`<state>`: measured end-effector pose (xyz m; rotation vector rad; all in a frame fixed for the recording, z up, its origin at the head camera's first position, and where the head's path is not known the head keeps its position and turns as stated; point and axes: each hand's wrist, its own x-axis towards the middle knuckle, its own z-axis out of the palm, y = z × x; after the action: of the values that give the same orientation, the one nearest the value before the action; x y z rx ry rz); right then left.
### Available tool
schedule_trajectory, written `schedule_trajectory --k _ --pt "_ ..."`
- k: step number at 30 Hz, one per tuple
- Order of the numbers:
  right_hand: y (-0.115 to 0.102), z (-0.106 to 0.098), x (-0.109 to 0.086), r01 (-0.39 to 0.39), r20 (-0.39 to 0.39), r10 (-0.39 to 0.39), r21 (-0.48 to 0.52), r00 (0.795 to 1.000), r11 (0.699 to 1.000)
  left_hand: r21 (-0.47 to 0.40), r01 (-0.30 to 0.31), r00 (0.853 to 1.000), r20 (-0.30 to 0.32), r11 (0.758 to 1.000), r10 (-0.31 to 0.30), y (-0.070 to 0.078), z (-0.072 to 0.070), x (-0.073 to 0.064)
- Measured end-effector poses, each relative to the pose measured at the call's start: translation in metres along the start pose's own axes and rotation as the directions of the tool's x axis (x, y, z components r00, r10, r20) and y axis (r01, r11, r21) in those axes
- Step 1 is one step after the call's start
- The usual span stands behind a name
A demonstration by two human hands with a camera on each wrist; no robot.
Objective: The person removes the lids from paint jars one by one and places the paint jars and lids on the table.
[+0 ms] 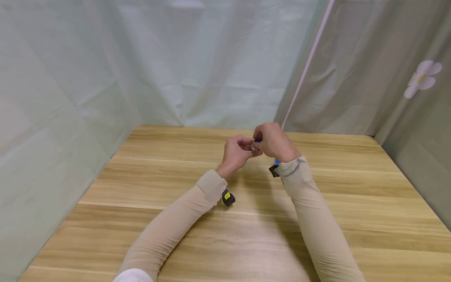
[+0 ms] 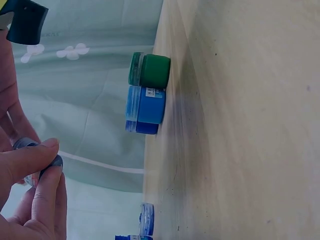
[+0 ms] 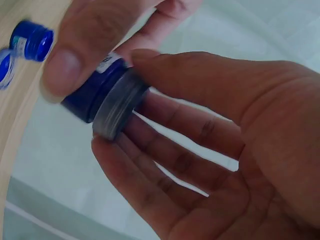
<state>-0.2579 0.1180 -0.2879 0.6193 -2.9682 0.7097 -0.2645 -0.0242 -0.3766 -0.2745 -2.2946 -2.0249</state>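
Observation:
In the head view, my left hand [image 1: 235, 152] and right hand [image 1: 273, 141] meet above the far part of the table around a small dark blue jar [image 3: 87, 100]. The right wrist view shows the jar's bare side and a white label. My left hand pinches the jar's body, its thumb along the side. From above, the fingers and thumb of my right hand hold the greyish translucent lid [image 3: 117, 112], which sits at the jar's top. The left wrist view has both hands at its left edge, with most of the jar hidden behind the fingers.
Standing on the wooden table [image 1: 334, 219] are a green jar [image 2: 156, 71], a lighter blue jar [image 2: 151, 106] and a dark blue one [image 2: 146, 129] partly behind it. Another small blue jar [image 3: 27, 45] shows in the right wrist view. A curtain [image 1: 211, 70] hangs along the table's back.

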Motion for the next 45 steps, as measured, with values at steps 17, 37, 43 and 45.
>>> schedule_trajectory --k 17,37,43,45 --pt "-0.0009 0.0000 -0.0014 -0.035 0.034 0.036 -0.033 0.999 0.999 0.007 0.003 1.000 -0.011 1.000 -0.003 -0.0012 -0.0003 -0.0002" --pt "0.0003 -0.0008 -0.0008 -0.011 0.075 0.012 -0.009 0.997 1.000 0.030 0.010 1.000 -0.013 1.000 -0.009 0.0005 -0.0007 -0.0032" --pt "0.0014 0.0018 0.0001 -0.014 0.040 0.016 -0.036 0.999 0.999 0.016 0.008 1.000 -0.004 1.000 -0.008 0.0002 -0.0006 -0.0032" --pt "0.0009 0.0016 -0.0002 -0.004 0.035 0.005 -0.037 0.999 0.999 0.016 0.015 1.000 -0.005 1.000 -0.015 0.0004 -0.0006 -0.0029"
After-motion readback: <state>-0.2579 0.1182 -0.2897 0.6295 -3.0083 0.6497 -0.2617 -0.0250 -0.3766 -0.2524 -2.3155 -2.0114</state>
